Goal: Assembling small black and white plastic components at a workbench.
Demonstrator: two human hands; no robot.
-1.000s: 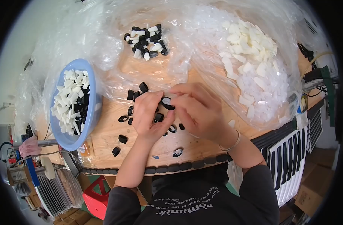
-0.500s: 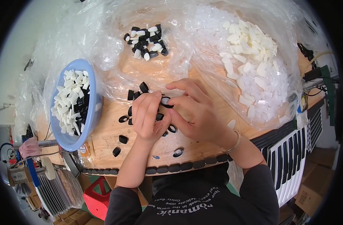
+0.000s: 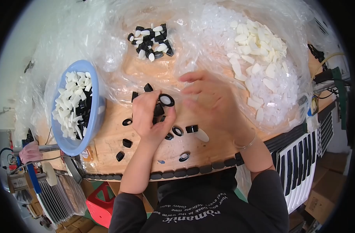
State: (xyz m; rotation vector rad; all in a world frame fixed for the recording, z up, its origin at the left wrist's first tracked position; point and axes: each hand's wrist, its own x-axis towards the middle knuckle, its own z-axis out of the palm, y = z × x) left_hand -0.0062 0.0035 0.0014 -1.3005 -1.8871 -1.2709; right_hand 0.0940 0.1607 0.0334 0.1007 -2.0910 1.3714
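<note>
My left hand (image 3: 148, 116) is closed on an oval black cap (image 3: 172, 102) with a pale oval insert showing in its opening. Another black cap (image 3: 158, 110) sits just below it, between the thumb and fingers. To the right, my right hand (image 3: 212, 101) is blurred; its fingers look spread, with nothing visible in them. Below the right hand, a black cap (image 3: 191, 128) and a white oval piece (image 3: 202, 135) are on or close to the wooden table. Several loose black caps (image 3: 127, 143) lie around my left hand.
A blue basin (image 3: 95, 128) of white and black pieces stands at left. Mixed pieces (image 3: 150, 42) lie in a pile at the back. White ovals (image 3: 263, 42) rest on plastic sheeting at right. A row of dark pads (image 3: 193, 171) lines the table's near edge.
My right hand has moved up and away from my left, which keeps the black cap. A black cap and a white oval now show below my right hand.
</note>
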